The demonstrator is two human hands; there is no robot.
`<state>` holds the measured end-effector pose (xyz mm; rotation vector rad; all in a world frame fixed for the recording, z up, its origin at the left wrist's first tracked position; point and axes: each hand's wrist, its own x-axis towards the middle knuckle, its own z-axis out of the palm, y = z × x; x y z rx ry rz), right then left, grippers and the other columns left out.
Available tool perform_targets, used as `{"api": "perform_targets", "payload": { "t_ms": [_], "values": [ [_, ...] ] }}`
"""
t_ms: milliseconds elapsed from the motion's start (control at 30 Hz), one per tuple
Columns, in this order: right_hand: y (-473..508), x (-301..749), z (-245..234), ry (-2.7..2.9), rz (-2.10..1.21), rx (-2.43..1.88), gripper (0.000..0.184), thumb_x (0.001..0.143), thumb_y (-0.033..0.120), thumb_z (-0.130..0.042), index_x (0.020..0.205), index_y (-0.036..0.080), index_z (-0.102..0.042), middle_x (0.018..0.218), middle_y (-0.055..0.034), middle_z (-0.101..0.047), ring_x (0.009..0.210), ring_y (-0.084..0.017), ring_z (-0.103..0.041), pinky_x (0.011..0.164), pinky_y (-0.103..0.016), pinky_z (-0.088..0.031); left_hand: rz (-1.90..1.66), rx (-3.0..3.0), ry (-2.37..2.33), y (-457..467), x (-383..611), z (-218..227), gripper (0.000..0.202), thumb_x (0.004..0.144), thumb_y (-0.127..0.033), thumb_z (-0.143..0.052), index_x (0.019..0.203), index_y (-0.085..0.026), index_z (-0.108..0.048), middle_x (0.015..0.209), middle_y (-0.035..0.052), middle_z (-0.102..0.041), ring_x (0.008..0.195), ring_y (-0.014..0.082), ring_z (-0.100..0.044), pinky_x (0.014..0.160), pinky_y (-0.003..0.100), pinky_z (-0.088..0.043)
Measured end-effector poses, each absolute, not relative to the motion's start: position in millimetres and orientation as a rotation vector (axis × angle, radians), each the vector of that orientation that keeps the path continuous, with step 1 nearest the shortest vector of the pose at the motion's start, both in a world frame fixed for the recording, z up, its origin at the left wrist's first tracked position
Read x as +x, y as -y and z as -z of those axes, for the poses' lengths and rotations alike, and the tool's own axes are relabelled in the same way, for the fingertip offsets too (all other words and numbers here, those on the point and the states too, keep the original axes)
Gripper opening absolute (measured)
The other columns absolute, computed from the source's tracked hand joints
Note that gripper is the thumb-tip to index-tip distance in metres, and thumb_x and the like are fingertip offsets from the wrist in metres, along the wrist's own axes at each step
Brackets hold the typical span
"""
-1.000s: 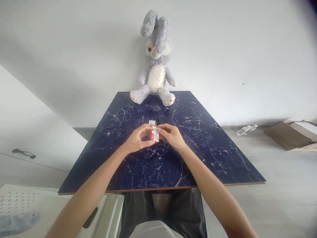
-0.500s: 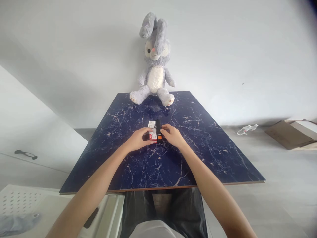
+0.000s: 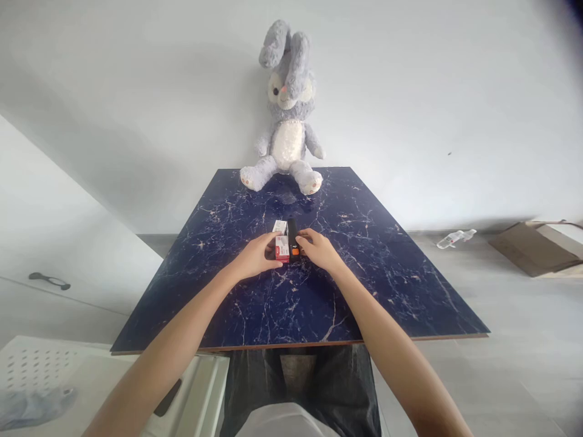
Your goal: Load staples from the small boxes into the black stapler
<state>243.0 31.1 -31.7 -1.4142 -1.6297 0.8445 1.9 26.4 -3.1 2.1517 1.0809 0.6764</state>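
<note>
Two hands meet near the middle of the dark blue marbled tabletop (image 3: pixel 364 285), either side of a pair of small things lying touching. The left hand (image 3: pixel 255 260) has its fingers (image 3: pixel 268 243) curled against a small red-and-white box (image 3: pixel 282 247); the right hand (image 3: pixel 319 250) has its fingers (image 3: pixel 304 238) closed lightly on a slim black stapler-like tool (image 3: pixel 293 240) with an orange spot near its near end. Neither thing looks lifted, both seem to rest on the surface, and neither grip is a tight pinch, more a steadying hold from the sides.

I would judge the box light and thin-walled, easy to crush if squeezed on its broad faces, so it is best taken by its short ends. The black tool looks rigid and a little heavier, smooth enough to slide on the polished stone, and would be safest held across its long sides.

At the far edge sits a grey plush rabbit (image 3: pixel 286 121) against the wall. On the floor to the right lie a cardboard box (image 3: pixel 528 249) and a plastic bottle (image 3: pixel 453 238).
</note>
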Motion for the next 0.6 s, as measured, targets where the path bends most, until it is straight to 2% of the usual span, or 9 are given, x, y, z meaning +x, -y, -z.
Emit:
{"api": "perform_targets", "payload": {
  "t_ms": [67,133,233,333,467,600],
  "values": [
    [-31.8,243.1,32.8,1.627,-0.853,-1.412,0.025,0.092,0.041,-0.058,0.109,0.027,-0.070,0.107,-0.0048,-0.074,0.092,-0.022,-0.072,0.086,-0.038,-0.057,-0.692,2.188,-1.085,-27.2,-1.5,-2.2,0.092,0.069,-0.043,-0.086,0.149,-0.031,-0.044,0.143,0.0139,-0.053,0.106,0.0294,-0.065,0.089,0.044,-0.056],
    [-32.3,243.0,33.6,1.622,-0.859,-1.416,0.025,0.093,0.042,-0.058,0.108,0.027,-0.071,0.106,-0.0047,-0.074,0.090,-0.022,-0.072,0.085,-0.038,-0.057,-0.750,2.193,-1.110,-31.1,-4.6,-5.6,0.086,0.074,-0.051,-0.081,0.149,-0.030,-0.044,0.147,0.0134,-0.048,0.118,0.0318,-0.060,0.094,0.044,-0.053],
    [-32.2,242.9,34.4,1.607,-0.869,-1.418,0.024,0.092,0.043,-0.058,0.107,0.028,-0.070,0.105,-0.0043,-0.075,0.089,-0.022,-0.072,0.083,-0.038,-0.058,-0.815,2.134,-1.208,-41.0,-4.3,-1.5,0.066,0.093,-0.057,-0.054,0.151,-0.028,-0.041,0.157,0.0117,-0.040,0.141,0.0328,-0.041,0.111,0.049,-0.039],
    [-32.2,243.0,35.0,1.599,-0.866,-1.393,0.024,0.092,0.043,-0.060,0.106,0.028,-0.071,0.103,-0.0044,-0.075,0.088,-0.022,-0.071,0.083,-0.037,-0.058,-0.727,2.108,-1.270,-48.3,2.1,11.1,0.060,0.100,-0.057,-0.038,0.149,-0.024,-0.046,0.159,0.0111,-0.039,0.149,0.0328,-0.029,0.120,0.056,-0.023],
    [-32.8,243.1,35.5,1.615,-0.854,-1.391,0.023,0.092,0.041,-0.059,0.106,0.027,-0.071,0.101,-0.0043,-0.075,0.088,-0.022,-0.072,0.083,-0.037,-0.057,-0.683,2.189,-1.282,-45.2,10.3,21.5,0.057,0.100,-0.057,-0.037,0.140,-0.023,-0.058,0.152,0.0105,-0.049,0.145,0.0334,-0.035,0.119,0.056,-0.023],
    [-32.4,242.9,33.0,1.651,-0.855,-1.425,0.024,0.093,0.042,-0.057,0.107,0.027,-0.069,0.106,-0.0045,-0.074,0.090,-0.022,-0.071,0.084,-0.038,-0.057,-0.689,2.304,-1.274,-34.9,9.4,14.9,0.056,0.102,-0.055,-0.031,0.138,-0.023,-0.060,0.143,0.0102,-0.058,0.137,0.0327,-0.045,0.115,0.053,-0.030]
  ]
}}
